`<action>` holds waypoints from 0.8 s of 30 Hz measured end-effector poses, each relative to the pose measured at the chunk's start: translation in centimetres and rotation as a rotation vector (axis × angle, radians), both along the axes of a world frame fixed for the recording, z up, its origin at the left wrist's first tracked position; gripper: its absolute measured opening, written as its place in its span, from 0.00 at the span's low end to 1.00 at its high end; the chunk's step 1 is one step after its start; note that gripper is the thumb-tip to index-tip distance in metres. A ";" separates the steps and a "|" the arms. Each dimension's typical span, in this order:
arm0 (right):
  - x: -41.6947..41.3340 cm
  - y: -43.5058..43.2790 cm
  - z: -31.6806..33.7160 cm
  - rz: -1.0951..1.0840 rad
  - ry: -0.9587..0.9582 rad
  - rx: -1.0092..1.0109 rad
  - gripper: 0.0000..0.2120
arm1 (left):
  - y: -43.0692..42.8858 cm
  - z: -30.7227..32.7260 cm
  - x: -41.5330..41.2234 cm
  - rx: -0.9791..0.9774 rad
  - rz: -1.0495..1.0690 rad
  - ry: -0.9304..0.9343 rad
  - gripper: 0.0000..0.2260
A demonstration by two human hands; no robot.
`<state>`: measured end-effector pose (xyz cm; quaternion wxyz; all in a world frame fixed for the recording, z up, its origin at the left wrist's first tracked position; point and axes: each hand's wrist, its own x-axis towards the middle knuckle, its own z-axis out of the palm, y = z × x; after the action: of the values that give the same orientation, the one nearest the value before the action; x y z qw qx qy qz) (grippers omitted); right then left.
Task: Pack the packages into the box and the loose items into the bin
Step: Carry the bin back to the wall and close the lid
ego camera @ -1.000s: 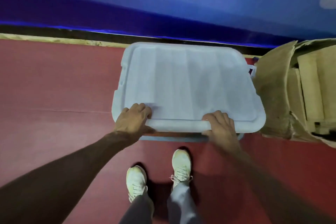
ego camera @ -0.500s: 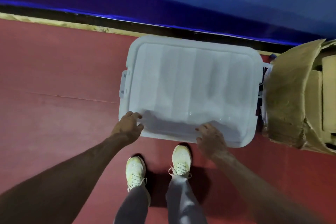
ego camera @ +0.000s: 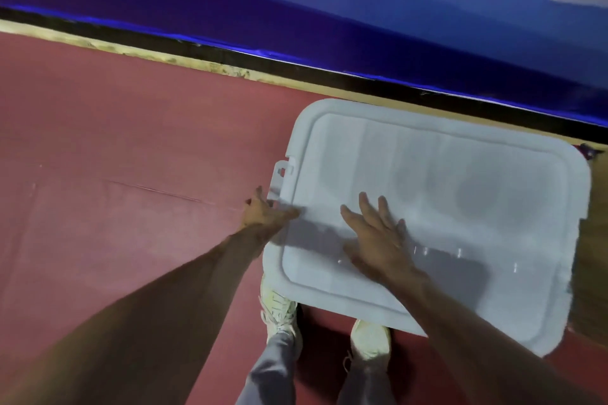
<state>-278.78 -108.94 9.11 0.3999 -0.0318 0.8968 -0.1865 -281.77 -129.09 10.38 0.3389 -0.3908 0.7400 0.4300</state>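
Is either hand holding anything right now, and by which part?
The right hand lies flat on the bin lid, holding nothing. The left hand is at the lid's left edge beside the latch, thumb on top; whether it grips cannot be told.

dim; motion-blurred; wide-angle edge warp

Single head-worn view, looking steeply down, close over bin lid (ego camera: 460,207), floor (ego camera: 115,158)

A bin lid (ego camera: 460,207) of milky, smooth plastic shows a faint sheen and small glints near its front edge. The red floor (ego camera: 115,141) looks matt, with one fine seam, beside pale laced cloth shoes (ego camera: 279,309) and grey cloth trousers (ego camera: 273,368).
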 end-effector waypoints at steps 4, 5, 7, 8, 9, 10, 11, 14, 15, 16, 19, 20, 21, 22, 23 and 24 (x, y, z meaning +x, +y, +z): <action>-0.6 0.1 -0.3 -0.017 -0.009 -0.018 0.33 | -1.4 -2.4 -0.8 0.126 0.160 -0.060 0.51; -0.9 0.0 -0.4 -0.042 -0.021 -0.018 0.33 | -1.6 -2.6 -0.9 0.106 0.146 -0.055 0.48; -1.2 -0.2 -0.4 -0.060 -0.039 -0.010 0.33 | -1.7 -2.8 -0.9 0.005 0.015 -0.017 0.39; -1.2 -0.3 -0.5 -0.062 -0.031 -0.010 0.33 | -1.4 -2.9 -0.8 -0.049 -0.079 0.021 0.34; -1.2 -0.4 -0.6 -0.060 -0.026 -0.010 0.33 | -1.2 -2.9 -0.6 -0.088 -0.173 0.062 0.31; -1.2 -0.4 -0.5 -0.062 -0.029 -0.007 0.33 | -1.0 -2.9 -0.5 -0.119 -0.248 0.081 0.28; -1.2 -0.4 -0.3 -0.064 -0.033 -0.002 0.33 | -0.8 -2.9 -0.6 -0.136 -0.297 0.078 0.27; -1.2 -0.5 -0.1 -0.057 -0.032 -0.008 0.33 | -0.3 -2.4 -0.9 -0.226 -0.406 0.076 0.21; -1.2 -0.5 0.0 -0.046 -0.035 -0.015 0.32 | -0.1 -2.2 -0.9 -0.267 -0.460 0.079 0.18; -1.3 -0.3 0.1 -0.031 -0.039 -0.020 0.32 | 0.2 -2.1 -0.8 -0.305 -0.508 0.091 0.15; -1.3 0.3 0.3 -0.015 -0.085 -0.042 0.32 | 0.7 -1.2 -0.4 -0.326 -0.587 0.104 0.11; -1.3 0.5 0.3 -0.026 -0.093 -0.061 0.33 | 0.9 -0.9 -0.5 -0.334 -0.621 0.099 0.12; -1.3 0.7 0.3 -0.038 -0.094 -0.086 0.33 | 1.0 -0.7 -0.6 -0.349 -0.673 0.092 0.15; -1.4 0.8 0.5 -0.056 -0.089 -0.114 0.32 | 1.2 -0.6 -0.6 -0.379 -0.739 0.097 0.19; -1.5 1.0 0.6 -0.086 -0.076 -0.148 0.31 | 1.4 -0.4 -0.7 -0.428 -0.802 0.121 0.26; -1.5 1.5 0.9 -0.129 -0.053 -0.190 0.29 | 1.9 -0.3 -0.7 -0.480 -0.862 0.170 0.31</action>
<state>-280.32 -107.44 10.02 0.4058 -0.0066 0.8644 -0.2968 -282.51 -127.23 10.03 0.3247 -0.0800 0.9373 0.0986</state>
